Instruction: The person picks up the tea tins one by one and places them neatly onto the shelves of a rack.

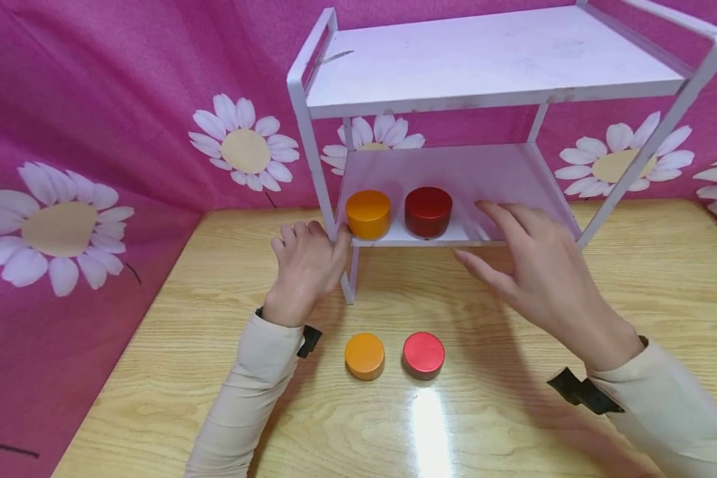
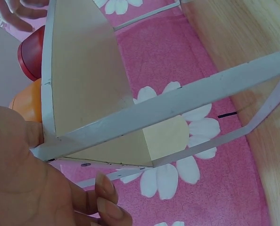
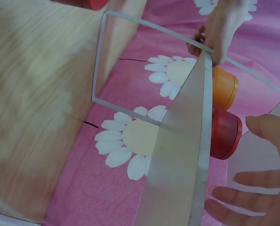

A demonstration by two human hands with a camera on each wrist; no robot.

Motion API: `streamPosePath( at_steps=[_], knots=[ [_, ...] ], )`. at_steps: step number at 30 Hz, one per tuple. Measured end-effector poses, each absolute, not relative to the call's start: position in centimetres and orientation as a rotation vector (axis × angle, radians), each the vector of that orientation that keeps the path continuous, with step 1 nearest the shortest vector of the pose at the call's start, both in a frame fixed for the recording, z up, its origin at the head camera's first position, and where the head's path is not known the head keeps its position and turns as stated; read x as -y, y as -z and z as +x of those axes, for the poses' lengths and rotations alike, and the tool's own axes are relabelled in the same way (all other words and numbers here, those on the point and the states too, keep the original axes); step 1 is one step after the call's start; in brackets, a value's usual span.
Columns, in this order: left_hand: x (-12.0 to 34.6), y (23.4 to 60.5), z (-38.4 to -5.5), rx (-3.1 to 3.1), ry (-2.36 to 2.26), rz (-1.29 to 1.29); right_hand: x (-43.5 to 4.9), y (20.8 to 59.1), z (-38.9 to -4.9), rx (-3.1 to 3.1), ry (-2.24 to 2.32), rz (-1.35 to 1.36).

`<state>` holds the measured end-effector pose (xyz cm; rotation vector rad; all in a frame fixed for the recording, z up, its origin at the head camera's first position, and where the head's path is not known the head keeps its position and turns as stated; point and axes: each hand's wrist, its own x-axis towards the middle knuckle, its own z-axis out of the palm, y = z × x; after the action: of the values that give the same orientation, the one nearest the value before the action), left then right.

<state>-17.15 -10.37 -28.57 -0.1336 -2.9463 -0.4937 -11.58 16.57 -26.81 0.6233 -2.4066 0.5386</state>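
Observation:
On the lower shelf of the white two-tier rack (image 1: 496, 96) stand a round orange tin (image 1: 368, 215) and, to its right, a dark red tin (image 1: 428, 212). My left hand (image 1: 311, 265) holds the rack's left front post at shelf height. Its thumb lies on the inner side beside the orange tin, and its fingers bend on the outer side in the left wrist view. To the right of the red tin hovers my right hand (image 1: 540, 272), thumb and fingers spread, nothing between them. A gap separates it from the red tin (image 3: 226, 133) in the right wrist view.
Another orange tin (image 1: 365, 356) and a red tin (image 1: 423, 356) sit side by side on the wooden table (image 1: 215, 279) in front of the rack. A pink cloth (image 1: 155, 146) with white flowers hangs behind and to the left. The rack's upper shelf overhangs the lower one.

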Motion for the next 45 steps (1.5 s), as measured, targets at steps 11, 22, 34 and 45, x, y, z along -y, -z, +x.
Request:
streamPosePath(
  at_steps=[11, 22, 34, 45],
  knots=[
    [10.5, 28.6, -17.1, 2.96, 0.496, -0.133, -16.5, 27.8, -10.4, 2.364, -0.527, 0.664],
    [10.5, 28.6, -17.1, 2.958, 0.494, -0.139, -16.1, 28.6, -9.4, 2.346, -0.546, 0.682],
    [10.5, 28.7, -17.1, 2.952, 0.5, -0.132, -14.8, 30.7, -8.8, 2.433, -0.517, 0.716],
    [10.5, 28.6, -17.1, 2.942, 0.503, -0.142, -14.6, 32.1, -8.7, 2.579, -0.371, 0.82]
  ],
)
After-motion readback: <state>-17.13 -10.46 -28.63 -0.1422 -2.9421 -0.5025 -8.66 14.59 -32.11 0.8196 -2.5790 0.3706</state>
